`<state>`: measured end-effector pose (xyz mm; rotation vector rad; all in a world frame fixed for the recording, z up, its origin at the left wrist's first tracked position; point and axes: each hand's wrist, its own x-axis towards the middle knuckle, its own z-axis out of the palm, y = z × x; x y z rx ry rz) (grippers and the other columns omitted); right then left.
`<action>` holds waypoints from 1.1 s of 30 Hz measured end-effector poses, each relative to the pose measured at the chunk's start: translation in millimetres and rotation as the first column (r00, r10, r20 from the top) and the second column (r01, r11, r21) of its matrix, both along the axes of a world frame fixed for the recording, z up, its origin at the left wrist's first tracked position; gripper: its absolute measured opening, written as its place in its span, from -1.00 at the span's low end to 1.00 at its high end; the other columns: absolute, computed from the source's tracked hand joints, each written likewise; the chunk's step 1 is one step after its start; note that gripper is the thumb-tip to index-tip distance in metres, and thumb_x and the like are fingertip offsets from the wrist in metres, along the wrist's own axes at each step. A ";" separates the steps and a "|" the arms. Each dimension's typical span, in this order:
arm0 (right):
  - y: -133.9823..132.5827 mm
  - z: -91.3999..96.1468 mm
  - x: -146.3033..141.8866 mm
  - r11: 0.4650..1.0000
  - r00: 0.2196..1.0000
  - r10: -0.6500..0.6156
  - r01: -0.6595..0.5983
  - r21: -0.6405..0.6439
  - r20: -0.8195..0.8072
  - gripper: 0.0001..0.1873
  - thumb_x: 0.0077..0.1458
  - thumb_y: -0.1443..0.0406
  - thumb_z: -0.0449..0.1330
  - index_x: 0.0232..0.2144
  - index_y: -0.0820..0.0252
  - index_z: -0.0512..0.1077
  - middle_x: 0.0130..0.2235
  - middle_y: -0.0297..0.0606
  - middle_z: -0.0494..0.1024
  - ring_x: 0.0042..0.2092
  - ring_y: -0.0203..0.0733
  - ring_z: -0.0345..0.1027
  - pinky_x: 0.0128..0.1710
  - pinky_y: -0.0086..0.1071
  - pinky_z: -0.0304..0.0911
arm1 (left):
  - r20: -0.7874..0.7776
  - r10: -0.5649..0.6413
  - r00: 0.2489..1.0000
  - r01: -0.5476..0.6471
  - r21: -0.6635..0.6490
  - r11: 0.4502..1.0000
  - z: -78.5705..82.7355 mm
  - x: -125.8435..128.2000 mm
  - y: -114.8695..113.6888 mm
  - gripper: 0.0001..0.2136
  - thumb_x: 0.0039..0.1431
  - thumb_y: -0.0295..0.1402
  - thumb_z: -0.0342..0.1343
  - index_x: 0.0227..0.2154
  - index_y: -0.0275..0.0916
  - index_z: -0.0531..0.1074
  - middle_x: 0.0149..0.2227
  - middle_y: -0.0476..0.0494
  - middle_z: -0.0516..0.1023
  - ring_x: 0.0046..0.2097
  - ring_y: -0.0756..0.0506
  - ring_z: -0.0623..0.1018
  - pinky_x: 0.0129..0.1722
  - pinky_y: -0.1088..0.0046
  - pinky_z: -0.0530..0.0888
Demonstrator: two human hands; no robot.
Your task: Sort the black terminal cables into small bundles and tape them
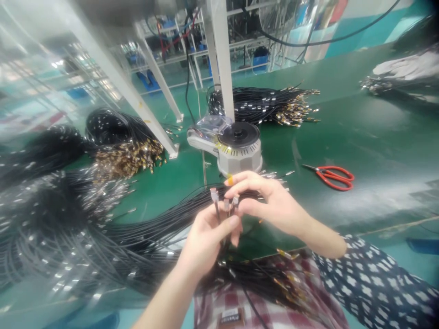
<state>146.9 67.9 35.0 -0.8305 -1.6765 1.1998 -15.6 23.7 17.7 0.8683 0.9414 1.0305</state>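
Observation:
Several black cables with small metal plugs [214, 195] stand up out of my left hand [209, 235], whose thumb and fingers are closed around them. Just to the right, my right hand [270, 198] has its thumb close to one plug, with the index finger stretched forward. A small piece of yellow tape [229, 180] sits at that fingertip. Straight beyond my hands is a round grey tape dispenser [240, 155] with a black top disc. A thick bundle of black cables [161, 221] runs beneath my hands and across my lap.
Red-handled scissors [334, 177] lie on the green table [343, 132] at the right. More cable bundles with gold ends [126, 157] lie at the left and behind the dispenser. White metal posts [222, 59] rise from the table. White gloves [408, 66] lie far right.

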 end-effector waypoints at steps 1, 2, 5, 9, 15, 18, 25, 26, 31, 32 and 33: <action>-1.4 0.1 -0.4 0.999 0.999 -0.035 0.035 -0.011 -0.003 -0.90 0.09 0.27 0.27 -0.35 0.09 0.60 -0.10 -0.24 0.52 0.00 -0.14 0.39 0.07 -0.24 0.27 | 0.002 0.013 1.000 -0.013 -0.002 1.000 0.2 0.7 -0.6 -0.83 0.02 -0.35 0.31 -0.42 -0.31 0.45 -0.52 -0.04 0.48 -0.57 0.04 0.41 -0.56 0.52 0.34; -2.4 -0.3 -0.3 0.997 0.997 -0.070 0.070 -0.029 -0.011 -0.90 0.09 0.29 0.26 -0.36 0.09 0.61 -0.10 -0.25 0.52 -0.04 -0.16 0.41 0.03 -0.26 0.29 | 0.003 0.032 0.999 -0.032 -0.009 0.999 0.6 1.4 -1.1 -0.84 0.03 -0.35 0.30 -0.41 -0.31 0.46 -0.51 -0.06 0.50 -0.56 0.02 0.44 -0.53 0.49 0.39; -2.9 -3.3 2.4 0.987 0.990 -0.134 0.130 -0.092 -0.044 -0.87 0.11 0.28 0.24 -0.36 0.10 0.62 -0.09 -0.25 0.51 -0.07 -0.18 0.41 0.00 -0.28 0.31 | 0.006 0.166 0.986 -0.166 -0.024 0.986 3.1 2.6 -1.5 -0.86 0.05 -0.36 0.29 -0.40 -0.32 0.48 -0.45 -0.10 0.54 -0.46 -0.04 0.53 -0.36 0.39 0.48; -1.7 -7.4 7.0 0.982 0.995 -0.102 0.102 -0.159 0.011 -0.85 0.09 0.28 0.25 -0.45 0.14 0.61 -0.10 -0.22 0.51 0.01 -0.14 0.36 0.08 -0.25 0.21 | 0.042 0.374 0.926 -0.376 0.052 0.925 7.6 -0.2 -0.9 -0.86 0.07 -0.36 0.28 -0.46 -0.30 0.46 -0.45 -0.02 0.47 -0.44 0.06 0.45 -0.40 0.55 0.41; -5.4 -7.8 3.5 0.979 0.998 0.026 -0.014 -0.203 0.056 -0.79 0.12 0.30 0.20 -0.50 0.19 0.57 -0.10 -0.18 0.50 0.09 -0.10 0.30 0.11 -0.26 0.15 | -0.176 0.073 0.982 -0.069 0.029 0.997 6.8 -0.7 -4.4 -0.83 0.00 -0.36 0.33 -0.41 -0.32 0.47 -0.55 0.01 0.44 -0.60 0.16 0.20 -0.62 0.63 0.12; -4.9 -7.2 4.7 0.984 1.000 0.010 -0.011 -0.178 -0.006 -0.83 0.16 0.27 0.17 -0.39 0.19 0.53 -0.14 -0.20 0.52 0.04 -0.14 0.34 0.08 -0.29 0.18 | -0.167 0.079 0.983 -0.077 0.020 0.997 4.2 0.9 -6.2 -0.84 0.04 -0.35 0.28 -0.46 -0.32 0.45 -0.56 -0.04 0.49 -0.63 0.17 0.17 -0.62 0.61 0.11; 0.1 1.9 23.2 0.983 0.991 -0.043 0.020 -0.181 -0.126 -0.85 0.30 0.26 0.02 -0.28 0.17 0.34 -0.32 -0.30 0.52 -0.32 -0.31 0.37 -0.25 -0.42 0.29 | -0.072 0.164 0.984 -0.167 -0.035 0.985 8.2 2.8 -6.7 -0.83 0.03 -0.37 0.29 -0.37 -0.31 0.43 -0.58 0.01 0.46 -0.67 0.20 0.11 -0.66 0.63 0.05; -0.7 4.0 24.6 0.985 0.996 -0.004 -0.012 -0.173 -0.092 -0.83 0.32 0.25 -0.01 -0.28 0.17 0.33 -0.35 -0.31 0.51 -0.35 -0.32 0.36 -0.28 -0.43 0.28 | -0.066 0.169 0.983 -0.172 -0.035 0.985 8.1 2.8 -6.5 -0.82 0.02 -0.37 0.30 -0.36 -0.31 0.43 -0.58 0.02 0.45 -0.67 0.20 0.11 -0.66 0.64 0.05; -7.9 14.2 23.2 0.987 0.977 0.124 -0.104 -0.119 0.174 -0.74 0.37 0.20 -0.11 -0.27 0.17 0.30 -0.42 -0.36 0.51 -0.34 -0.31 0.38 -0.26 -0.42 0.23 | -0.094 0.164 0.982 -0.167 -0.028 0.986 3.3 0.8 -7.0 -0.76 -0.03 -0.32 0.34 -0.32 -0.30 0.49 -0.58 0.08 0.36 -0.64 0.19 0.13 -0.65 0.65 0.09; -9.3 16.2 22.0 0.990 0.966 0.123 -0.104 -0.096 0.228 -0.74 0.37 0.20 -0.11 -0.28 0.16 0.31 -0.42 -0.37 0.51 -0.34 -0.31 0.38 -0.25 -0.41 0.23 | -0.111 0.155 0.982 -0.159 -0.028 0.987 2.6 0.5 -7.4 -0.75 -0.03 -0.30 0.35 -0.31 -0.30 0.50 -0.57 0.06 0.37 -0.63 0.18 0.16 -0.65 0.65 0.09; -10.5 18.0 20.7 0.992 0.954 0.122 -0.106 -0.070 0.273 -0.74 0.37 0.21 -0.11 -0.28 0.16 0.31 -0.42 -0.38 0.51 -0.34 -0.31 0.38 -0.25 -0.41 0.22 | -0.130 0.146 0.981 -0.150 -0.029 0.988 2.2 0.5 -7.9 -0.74 -0.04 -0.29 0.35 -0.31 -0.30 0.51 -0.54 0.04 0.39 -0.61 0.17 0.18 -0.65 0.64 0.10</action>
